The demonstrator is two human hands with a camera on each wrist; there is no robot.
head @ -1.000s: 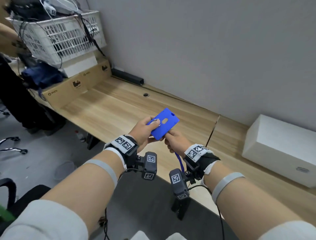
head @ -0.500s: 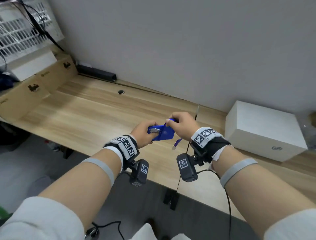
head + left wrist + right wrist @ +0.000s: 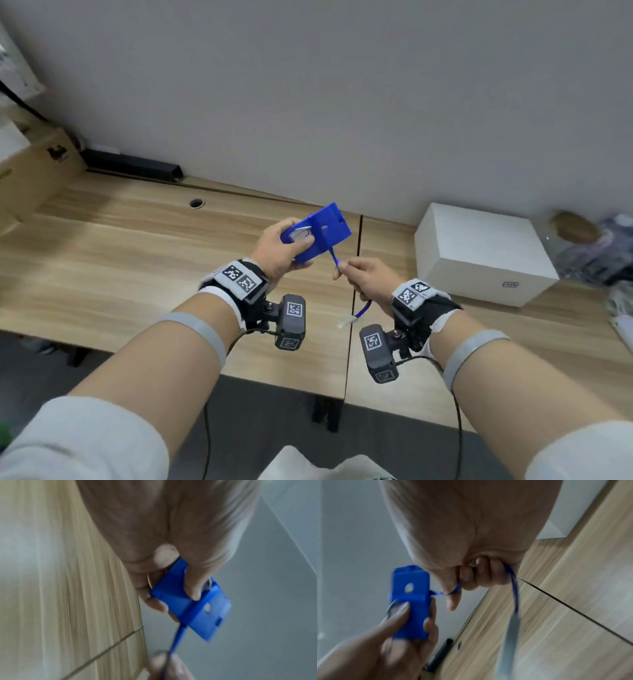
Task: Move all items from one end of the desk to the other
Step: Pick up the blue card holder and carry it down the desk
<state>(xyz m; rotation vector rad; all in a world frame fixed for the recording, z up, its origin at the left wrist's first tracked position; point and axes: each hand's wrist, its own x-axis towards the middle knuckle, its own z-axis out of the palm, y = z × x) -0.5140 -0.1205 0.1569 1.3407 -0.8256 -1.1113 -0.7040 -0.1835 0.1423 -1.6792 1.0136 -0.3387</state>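
Observation:
A blue card holder (image 3: 320, 236) (image 3: 192, 607) (image 3: 410, 601) is held above the wooden desk (image 3: 113, 246), near the seam between two desk tops. My left hand (image 3: 281, 246) (image 3: 171, 582) grips its lower end, thumb on the front. A blue strap (image 3: 334, 260) (image 3: 513, 585) runs from the holder to my right hand (image 3: 363, 277) (image 3: 471, 580), which pinches it and lets the rest hang down under the fist to a pale end piece (image 3: 344, 323).
A white box (image 3: 479, 250) sits on the desk to the right, with a dark blurred heap (image 3: 596, 250) beyond it. A cardboard box (image 3: 30, 171) and a black bar (image 3: 133, 168) stand at the back left against the grey wall. A cable hole (image 3: 197, 203) is behind.
The view has swung to the right along the desk. My hands have moved apart: the right one let go of the holder's body and now pulls the strap out to the right.

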